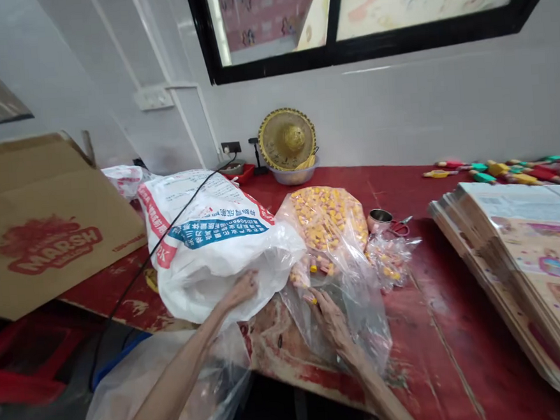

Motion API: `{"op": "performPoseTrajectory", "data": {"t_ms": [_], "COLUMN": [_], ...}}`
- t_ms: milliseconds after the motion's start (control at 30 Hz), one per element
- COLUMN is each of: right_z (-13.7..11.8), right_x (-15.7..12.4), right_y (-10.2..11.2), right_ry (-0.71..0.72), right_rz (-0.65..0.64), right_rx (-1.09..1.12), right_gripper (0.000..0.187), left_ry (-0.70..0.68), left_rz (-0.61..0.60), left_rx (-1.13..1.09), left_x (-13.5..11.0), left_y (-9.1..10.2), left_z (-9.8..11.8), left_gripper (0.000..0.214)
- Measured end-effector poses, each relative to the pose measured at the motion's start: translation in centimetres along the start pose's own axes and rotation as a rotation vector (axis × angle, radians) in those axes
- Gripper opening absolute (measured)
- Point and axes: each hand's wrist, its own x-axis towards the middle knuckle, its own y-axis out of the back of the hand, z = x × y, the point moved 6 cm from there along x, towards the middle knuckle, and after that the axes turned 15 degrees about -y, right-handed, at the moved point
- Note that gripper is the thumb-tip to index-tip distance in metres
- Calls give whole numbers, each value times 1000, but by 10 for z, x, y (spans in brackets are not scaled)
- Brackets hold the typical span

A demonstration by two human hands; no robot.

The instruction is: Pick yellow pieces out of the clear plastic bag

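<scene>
My left hand (pixel 243 288) reaches into the mouth of a large white woven sack (pixel 230 255) with red and blue print. Its fingers look curled; what they hold, if anything, is blurred. A clear plastic bag (pixel 329 222) full of small yellow-and-pink pieces lies to the right, its loose mouth towards me. My right hand (pixel 332 315) is over that mouth, fingertips pinched around a small yellow-and-pink piece (pixel 312 300). Beside the bag sits a smaller clear bag (pixel 393 263) of similar pieces.
A metal cup (pixel 379 217) and red-handled scissors (pixel 400 228) lie beyond the small bag. Stacked printed cards (pixel 519 270) stand right, a cardboard box (pixel 45 220) left. A black cable (pixel 166 231) crosses the sack. A straw hat (pixel 287 139) leans in a basin (pixel 295 174) on the red table (pixel 442 333).
</scene>
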Motion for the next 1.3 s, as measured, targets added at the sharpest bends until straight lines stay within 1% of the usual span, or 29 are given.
{"op": "performPoseTrajectory", "data": {"t_ms": [100,167,233,300,333,400,467,500,567,633,700,800,867,933,1033,1100,1133,1233,1300], "right_z": [0,-2,-5,-6,-5,-4,-4,-4,-5,-5,-5,-4,-4,-3,-1,-1,-3,-12,-15], "right_x": [-6,-14,-21,-26,-28,-29,-31,-32,-33,-35,-35,-36,-34,-30,-24,-22,-23,-28,-31], "right_y": [7,9,11,14,17,22,24,23,19,17,17,16,13,13,19,20,19,10,8], "right_ry": [-29,-5,31,46,43,27,26,32,40,30,8,-12,-30,-71,-210,-321,-363,-406,-401], "right_rz": [69,43,-18,-33,-14,65,117,122,91,71,104,158,121,71,48,6,-42,-221,-281], "right_rx": [38,58,54,64,82,123,131,119,82,78,106,107,93,143,323,447,496,581,607], "right_gripper": [41,38,33,33,33,35,37,37,38,37,36,37,36,39,45,52,55,57,55], "left_ry": [-14,-6,30,80,103,142,178,187,181,146,110,92,71,28,-8,-16,-26,-35,11], "left_rz": [-89,-83,-19,82,136,229,297,312,312,295,285,287,303,310,276,210,161,7,-33], "left_rx": [-5,-5,8,39,62,109,143,151,148,125,91,29,-58,-168,-293,-358,-391,-501,-588], "left_x": [-24,-36,-42,-41,-39,-34,-28,-26,-22,-19,-19,-28,-39,-50,-62,-66,-67,-70,-71], "left_y": [-13,-17,-14,-3,3,13,17,16,11,5,1,-1,-2,-5,-15,-28,-37,-69,-85], "left_z": [20,28,29,25,22,15,10,8,6,7,7,6,8,16,33,45,52,65,68], "left_gripper": [34,30,23,21,22,23,17,15,13,13,17,22,29,39,56,61,61,65,74]}}
